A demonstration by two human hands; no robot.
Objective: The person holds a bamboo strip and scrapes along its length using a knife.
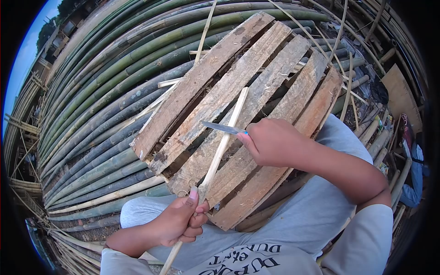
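Note:
A pale bamboo strip [223,144] lies slanted over a wooden slatted pallet [261,87] that rests across my lap. Near the strip's lower part, my left hand [181,219] is closed round it, and its lower end sticks out below the fist. My right hand [271,142] grips a knife [223,128], whose handle is mostly hidden by the fingers. The blade points left and crosses the strip at about mid-length. Thin shavings lie on the slats near my left hand.
Long green bamboo poles [137,55] lie side by side beyond the pallet and to the left. Thin split strips [350,87] stick up behind it. At the right are a brown board [402,98], a blue cloth or bag [414,178] and cut bamboo pieces.

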